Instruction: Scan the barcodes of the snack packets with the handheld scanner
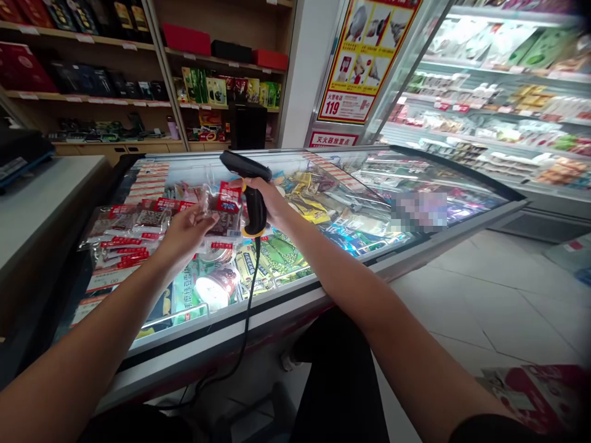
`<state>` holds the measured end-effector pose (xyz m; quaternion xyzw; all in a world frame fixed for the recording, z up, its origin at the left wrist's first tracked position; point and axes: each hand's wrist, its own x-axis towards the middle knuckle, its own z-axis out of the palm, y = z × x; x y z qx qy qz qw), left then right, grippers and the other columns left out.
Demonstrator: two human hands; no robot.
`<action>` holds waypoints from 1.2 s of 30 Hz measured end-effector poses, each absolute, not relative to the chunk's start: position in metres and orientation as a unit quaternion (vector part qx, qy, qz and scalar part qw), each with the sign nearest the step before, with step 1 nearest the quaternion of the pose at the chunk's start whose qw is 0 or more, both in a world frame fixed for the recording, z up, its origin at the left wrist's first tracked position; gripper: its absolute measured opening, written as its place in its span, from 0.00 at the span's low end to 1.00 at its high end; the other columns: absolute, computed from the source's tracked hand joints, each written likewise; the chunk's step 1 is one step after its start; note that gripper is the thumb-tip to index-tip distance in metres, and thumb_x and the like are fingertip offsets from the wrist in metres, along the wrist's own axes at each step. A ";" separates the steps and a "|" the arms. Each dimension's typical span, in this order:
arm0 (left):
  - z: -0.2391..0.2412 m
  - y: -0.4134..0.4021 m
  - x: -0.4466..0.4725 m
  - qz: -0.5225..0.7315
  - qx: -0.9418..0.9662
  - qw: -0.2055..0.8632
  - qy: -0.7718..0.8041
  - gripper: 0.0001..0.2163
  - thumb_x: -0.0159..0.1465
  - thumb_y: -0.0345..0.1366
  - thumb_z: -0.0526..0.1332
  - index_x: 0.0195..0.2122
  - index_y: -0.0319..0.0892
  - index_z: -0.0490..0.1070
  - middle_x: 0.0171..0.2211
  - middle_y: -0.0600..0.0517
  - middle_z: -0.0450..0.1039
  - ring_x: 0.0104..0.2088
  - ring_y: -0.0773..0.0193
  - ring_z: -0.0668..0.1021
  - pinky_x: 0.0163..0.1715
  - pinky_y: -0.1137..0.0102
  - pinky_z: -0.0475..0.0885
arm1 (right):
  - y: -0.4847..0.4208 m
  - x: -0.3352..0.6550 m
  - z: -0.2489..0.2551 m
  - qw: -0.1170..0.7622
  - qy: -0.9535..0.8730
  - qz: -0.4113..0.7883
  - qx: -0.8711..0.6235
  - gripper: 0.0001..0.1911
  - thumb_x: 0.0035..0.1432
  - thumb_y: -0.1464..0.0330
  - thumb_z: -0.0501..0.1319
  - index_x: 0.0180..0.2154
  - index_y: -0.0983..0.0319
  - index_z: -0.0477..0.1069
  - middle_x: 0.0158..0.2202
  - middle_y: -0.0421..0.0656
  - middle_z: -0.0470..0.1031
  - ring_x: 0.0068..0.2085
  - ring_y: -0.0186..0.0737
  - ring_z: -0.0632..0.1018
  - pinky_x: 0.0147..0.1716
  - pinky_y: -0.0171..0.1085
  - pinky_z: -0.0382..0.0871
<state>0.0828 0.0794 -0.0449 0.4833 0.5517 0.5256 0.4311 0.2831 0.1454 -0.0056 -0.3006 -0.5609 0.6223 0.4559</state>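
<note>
My right hand (263, 194) is wrapped around the grip of a black and yellow barcode scanner (255, 215), whose cable hangs down over the freezer's front edge. Its fingertips also reach the top of a clear packet (226, 223) with a red label and dark brown contents. The packet's left side is pinched by my left hand (187, 232), and a barcode shows near its lower right corner. Left of that hand, several similar red-labelled packets (150, 220) lie in overlapping rows on the freezer's glass top.
Beneath the glass, the chest freezer (295, 298) holds colourful bagged goods. A grey counter (46, 203) stands at the left. Wooden shelves (133, 101) line the back, and a lit refrigerated display (498, 92) is at the right. The scanner's cable (247, 326) trails near my legs.
</note>
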 end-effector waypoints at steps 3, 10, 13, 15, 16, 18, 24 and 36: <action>-0.035 0.084 0.075 0.648 0.426 0.447 0.446 0.13 0.59 0.37 0.71 0.45 0.48 0.73 0.59 0.49 0.79 0.60 0.51 0.79 0.60 0.51 0.75 | 0.147 0.286 -0.002 0.502 -0.532 0.613 -0.297 0.15 0.57 0.54 0.69 0.37 0.58 0.77 0.33 0.39 0.75 0.33 0.35 0.75 0.32 0.32 0.71; -0.020 0.090 0.046 0.752 0.411 0.363 0.365 0.15 0.58 0.38 0.73 0.45 0.52 0.73 0.47 0.55 0.82 0.51 0.53 0.83 0.53 0.53 0.81 | 0.130 0.286 0.007 0.315 -0.550 0.727 -0.263 0.16 0.58 0.55 0.69 0.37 0.57 0.67 0.26 0.33 0.64 0.22 0.30 0.63 0.24 0.34 0.62; -0.021 0.092 0.039 0.751 0.409 0.332 0.398 0.16 0.60 0.41 0.72 0.47 0.50 0.72 0.49 0.50 0.81 0.52 0.52 0.82 0.46 0.58 0.82 | 0.122 0.284 0.008 0.267 -0.599 0.707 -0.265 0.14 0.59 0.58 0.69 0.35 0.58 0.67 0.23 0.32 0.60 0.21 0.29 0.60 0.22 0.33 0.55; -0.023 0.094 0.036 0.753 0.398 0.324 0.412 0.16 0.60 0.41 0.71 0.48 0.50 0.72 0.48 0.49 0.81 0.50 0.54 0.83 0.43 0.61 0.82 | 0.119 0.283 0.006 0.263 -0.634 0.672 -0.279 0.13 0.59 0.60 0.69 0.33 0.59 0.67 0.22 0.33 0.60 0.21 0.29 0.60 0.22 0.34 0.53; -0.024 0.095 0.035 0.752 0.398 0.324 0.415 0.17 0.60 0.41 0.70 0.49 0.49 0.72 0.48 0.49 0.82 0.49 0.54 0.84 0.42 0.62 0.82 | 0.119 0.282 0.005 0.262 -0.647 0.656 -0.287 0.13 0.59 0.61 0.69 0.33 0.59 0.67 0.22 0.33 0.59 0.21 0.29 0.59 0.22 0.34 0.53; -0.025 0.096 0.033 0.747 0.405 0.324 0.415 0.18 0.60 0.43 0.70 0.51 0.48 0.72 0.48 0.48 0.82 0.48 0.54 0.84 0.40 0.64 0.81 | 0.119 0.280 0.003 0.265 -0.667 0.630 -0.297 0.14 0.59 0.61 0.69 0.31 0.58 0.66 0.21 0.33 0.58 0.21 0.30 0.59 0.22 0.34 0.53; -0.023 0.091 0.034 0.729 0.423 0.318 0.433 0.18 0.63 0.44 0.69 0.52 0.47 0.72 0.51 0.47 0.82 0.49 0.54 0.84 0.36 0.68 0.79 | 0.114 0.277 0.001 0.264 -0.718 0.567 -0.304 0.14 0.60 0.61 0.68 0.32 0.57 0.64 0.20 0.34 0.60 0.21 0.31 0.60 0.22 0.36 0.56; -0.022 0.090 0.035 0.703 0.429 0.306 0.477 0.15 0.67 0.41 0.65 0.55 0.48 0.71 0.54 0.46 0.81 0.54 0.51 0.83 0.47 0.59 0.80 | 0.109 0.277 0.005 0.257 -0.739 0.524 -0.338 0.14 0.62 0.61 0.67 0.29 0.56 0.64 0.19 0.37 0.64 0.20 0.33 0.63 0.23 0.38 0.61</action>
